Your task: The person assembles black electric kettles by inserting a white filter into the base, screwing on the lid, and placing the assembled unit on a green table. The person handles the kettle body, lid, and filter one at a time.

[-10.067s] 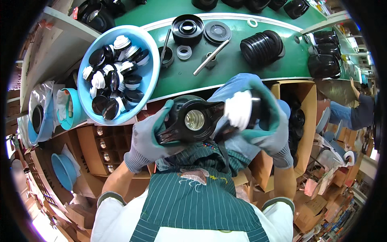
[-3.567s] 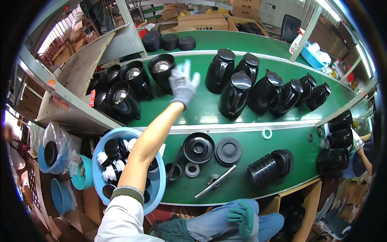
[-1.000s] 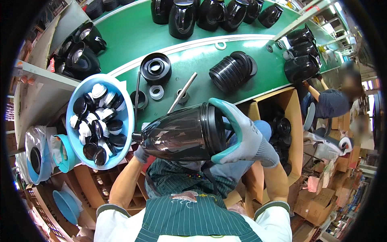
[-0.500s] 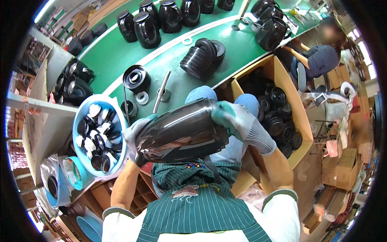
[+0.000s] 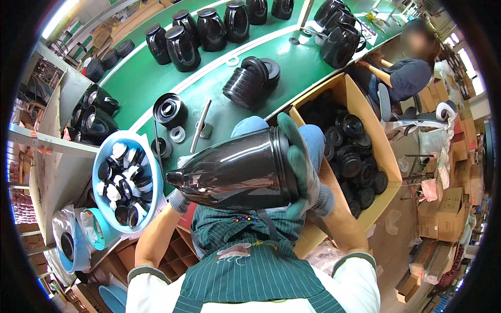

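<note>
In the head view, a black jug [image 5: 235, 172] lies on its side in the air above the person's lap, spout to the left, base to the right, its glossy flank catching the light. The gloved right hand [image 5: 300, 164] is clamped around the base end. The left hand [image 5: 179, 201] is at the spout end, mostly behind the jug; I see its grey cuff but can't tell how its fingers are set. Just left stands a blue basin [image 5: 156, 182] heaped with black-and-white stoppers [image 5: 123, 182]; to the right, a carton [image 5: 380, 138] holds loose black discs [image 5: 350, 161]. On the green bench [image 5: 202, 86] ahead are a metal rod [image 5: 201, 124], a round black part [image 5: 169, 109] and a tipped stack of rings [image 5: 241, 87]. Farther back, more jugs [image 5: 212, 30] stand in a group. Off to the right, a co-worker [image 5: 409, 79] sits by the bench.
</note>
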`<state>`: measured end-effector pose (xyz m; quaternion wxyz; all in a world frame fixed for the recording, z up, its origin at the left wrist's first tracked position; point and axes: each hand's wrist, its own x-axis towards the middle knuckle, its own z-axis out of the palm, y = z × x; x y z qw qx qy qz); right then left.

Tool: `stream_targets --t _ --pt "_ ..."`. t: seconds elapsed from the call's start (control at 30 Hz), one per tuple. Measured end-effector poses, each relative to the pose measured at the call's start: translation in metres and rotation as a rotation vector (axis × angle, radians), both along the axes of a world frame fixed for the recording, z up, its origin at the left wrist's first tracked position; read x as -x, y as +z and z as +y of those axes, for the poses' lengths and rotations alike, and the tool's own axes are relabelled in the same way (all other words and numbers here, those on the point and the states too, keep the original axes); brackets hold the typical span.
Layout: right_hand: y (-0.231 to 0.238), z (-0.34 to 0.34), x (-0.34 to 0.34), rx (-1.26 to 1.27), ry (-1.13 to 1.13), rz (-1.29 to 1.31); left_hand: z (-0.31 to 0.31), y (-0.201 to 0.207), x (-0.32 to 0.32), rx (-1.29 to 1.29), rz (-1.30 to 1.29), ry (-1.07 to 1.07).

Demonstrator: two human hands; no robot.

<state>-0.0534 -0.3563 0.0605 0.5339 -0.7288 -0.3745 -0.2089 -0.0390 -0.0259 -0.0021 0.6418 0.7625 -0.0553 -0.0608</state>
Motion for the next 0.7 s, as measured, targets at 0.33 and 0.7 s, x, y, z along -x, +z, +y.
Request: stream_targets --t 0.33,0.7 --pt "-0.007 -0.018 0.024 -0.301 0.076 1.006 0.015 0.057 -0.037 -0.507 -0.732 -0.110" --pt "-0.061 -0.014 0.021 -0.120 0.111 0.862 0.014 0.090 -0.037 -0.654 -1.112 -0.320"
